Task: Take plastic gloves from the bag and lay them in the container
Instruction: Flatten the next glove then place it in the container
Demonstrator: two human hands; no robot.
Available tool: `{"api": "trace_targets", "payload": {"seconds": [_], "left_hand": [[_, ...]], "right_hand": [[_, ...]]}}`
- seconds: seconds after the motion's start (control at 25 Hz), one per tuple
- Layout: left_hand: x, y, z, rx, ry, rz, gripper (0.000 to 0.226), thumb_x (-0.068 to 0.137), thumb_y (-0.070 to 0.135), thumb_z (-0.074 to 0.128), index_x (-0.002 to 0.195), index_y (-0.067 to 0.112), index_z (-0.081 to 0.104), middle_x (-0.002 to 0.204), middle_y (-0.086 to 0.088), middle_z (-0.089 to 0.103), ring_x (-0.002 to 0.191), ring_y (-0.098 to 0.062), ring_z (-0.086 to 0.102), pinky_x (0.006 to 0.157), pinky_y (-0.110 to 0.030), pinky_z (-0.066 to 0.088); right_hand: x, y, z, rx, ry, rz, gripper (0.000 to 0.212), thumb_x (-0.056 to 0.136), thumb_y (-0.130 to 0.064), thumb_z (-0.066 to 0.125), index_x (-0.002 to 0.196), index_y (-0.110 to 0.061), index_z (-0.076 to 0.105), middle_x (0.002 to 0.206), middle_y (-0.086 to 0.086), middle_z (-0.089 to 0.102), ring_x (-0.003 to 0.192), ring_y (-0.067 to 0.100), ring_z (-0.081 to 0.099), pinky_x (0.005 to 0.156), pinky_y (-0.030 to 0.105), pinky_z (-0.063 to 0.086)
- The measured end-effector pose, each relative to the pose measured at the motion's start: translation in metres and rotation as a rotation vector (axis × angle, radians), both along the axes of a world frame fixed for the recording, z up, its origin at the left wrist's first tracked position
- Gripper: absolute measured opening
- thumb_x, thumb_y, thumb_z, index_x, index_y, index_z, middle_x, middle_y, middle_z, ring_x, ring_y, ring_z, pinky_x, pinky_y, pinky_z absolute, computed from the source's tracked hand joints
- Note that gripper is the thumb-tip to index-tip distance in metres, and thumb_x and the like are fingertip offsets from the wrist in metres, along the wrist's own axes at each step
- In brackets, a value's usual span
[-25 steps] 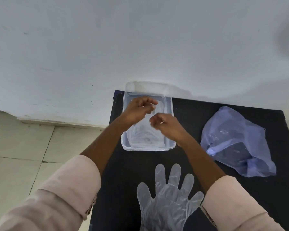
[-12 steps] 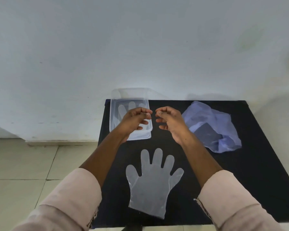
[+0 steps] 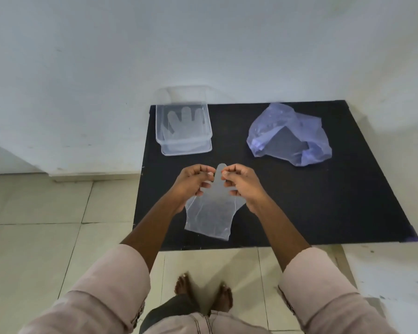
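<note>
A clear plastic glove (image 3: 209, 213) lies flat on the black table (image 3: 323, 201), near its front edge. My left hand (image 3: 192, 183) and my right hand (image 3: 243, 185) sit over the glove's finger end with curled fingers, each pinching the plastic; one glove finger sticks up between them. At the table's back left stands the clear container (image 3: 184, 147), and another glove (image 3: 185, 121) lies spread inside it. The crumpled bluish plastic bag (image 3: 290, 133) rests at the back right.
A white wall rises right behind the table. Pale floor tiles (image 3: 46, 213) lie to the left and in front. My bare feet (image 3: 203, 295) stand just before the table's front edge.
Both hands have drawn back from the container, where a glove now lies, to the loose glove near the front edge and closed on its fingers. The view has pulled back.
</note>
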State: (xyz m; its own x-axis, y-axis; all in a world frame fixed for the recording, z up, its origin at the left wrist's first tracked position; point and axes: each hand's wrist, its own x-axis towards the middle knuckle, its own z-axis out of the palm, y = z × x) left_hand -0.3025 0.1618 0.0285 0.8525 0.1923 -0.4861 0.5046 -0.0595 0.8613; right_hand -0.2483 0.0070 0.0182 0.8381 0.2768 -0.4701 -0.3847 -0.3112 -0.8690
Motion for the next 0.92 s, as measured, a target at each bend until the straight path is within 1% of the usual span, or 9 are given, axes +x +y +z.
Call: {"api": "trace_targets", "payload": {"seconds": [0.12,0.24,0.36,0.48,0.56,0.64,0.72,0.84,0.92], "left_hand": [[-0.027,0.008,-0.034,0.037,0.105,-0.002,0.016,0.096,0.017,0.056,0.107,0.016,0.068,0.103,-0.004,0.068,0.088,-0.016,0.062,0.076,-0.029,0.05],[-0.057,0.02,-0.072,0.03,0.209,0.103,0.015,0.096,0.011,0.053,0.102,0.015,0.067,0.102,-0.009,0.066,0.086,-0.019,0.061,0.074,-0.03,0.049],[-0.077,0.027,-0.099,0.012,0.294,0.151,0.017,0.094,0.008,0.053,0.104,0.012,0.066,0.092,-0.009,0.065,0.079,-0.019,0.058,0.073,-0.033,0.047],[-0.082,0.03,-0.109,0.002,0.314,0.142,0.018,0.093,0.01,0.055,0.106,0.011,0.067,0.091,-0.006,0.067,0.075,-0.016,0.057,0.068,-0.03,0.045],[-0.082,0.031,-0.11,-0.004,0.31,0.137,0.017,0.093,0.011,0.055,0.106,0.011,0.067,0.092,-0.006,0.067,0.076,-0.016,0.057,0.068,-0.03,0.046],[-0.083,0.034,-0.112,0.002,0.308,0.134,0.017,0.093,0.011,0.056,0.105,0.013,0.067,0.093,-0.006,0.068,0.077,-0.016,0.058,0.068,-0.03,0.047],[-0.087,0.036,-0.113,0.034,0.297,0.15,0.015,0.092,0.012,0.056,0.103,0.014,0.067,0.097,-0.006,0.069,0.082,-0.017,0.06,0.073,-0.032,0.052],[-0.095,0.032,-0.115,0.153,0.256,0.197,0.013,0.094,0.012,0.057,0.104,0.015,0.064,0.102,-0.007,0.067,0.09,-0.019,0.062,0.083,-0.037,0.057],[-0.103,0.025,-0.115,0.114,0.233,0.287,0.019,0.095,0.01,0.054,0.112,0.016,0.059,0.106,-0.008,0.065,0.089,-0.019,0.062,0.077,-0.036,0.059]], "right_hand": [[-0.032,-0.002,-0.036,-0.146,0.091,-0.025,0.012,0.09,-0.016,0.058,0.092,-0.007,0.065,0.088,0.005,0.066,0.077,0.018,0.06,0.062,0.026,0.044],[-0.059,-0.009,-0.075,-0.525,0.12,-0.032,0.02,0.083,-0.027,0.061,0.083,-0.007,0.062,0.085,0.009,0.065,0.077,0.025,0.061,0.063,0.03,0.043],[-0.082,-0.006,-0.092,-0.822,0.153,0.05,0.036,0.083,-0.042,0.063,0.099,-0.01,0.062,0.101,0.011,0.066,0.094,0.034,0.064,0.069,0.033,0.043],[-0.092,0.005,-0.098,-0.853,0.129,0.015,0.043,0.083,-0.044,0.067,0.107,-0.008,0.062,0.107,0.012,0.066,0.101,0.035,0.064,0.07,0.033,0.042],[-0.093,0.012,-0.103,-0.798,0.124,-0.048,0.038,0.083,-0.039,0.069,0.103,-0.008,0.064,0.101,0.01,0.066,0.095,0.034,0.066,0.07,0.034,0.046],[-0.093,0.016,-0.107,-0.691,0.116,-0.107,0.02,0.08,-0.03,0.07,0.08,-0.01,0.065,0.082,0.007,0.065,0.076,0.028,0.065,0.068,0.036,0.05],[-0.095,0.02,-0.104,-0.536,0.142,-0.213,0.022,0.075,-0.018,0.068,0.059,-0.012,0.054,0.063,0.005,0.058,0.06,0.021,0.057,0.064,0.038,0.054],[-0.097,0.022,-0.095,-0.117,0.349,-0.47,0.015,0.076,-0.004,0.064,0.066,-0.008,0.053,0.067,0.009,0.062,0.064,0.019,0.062,0.067,0.035,0.058],[-0.098,0.024,-0.085,0.112,0.454,-0.56,0.011,0.079,0.002,0.063,0.076,-0.006,0.055,0.068,0.011,0.064,0.063,0.02,0.064,0.067,0.033,0.058]]}}
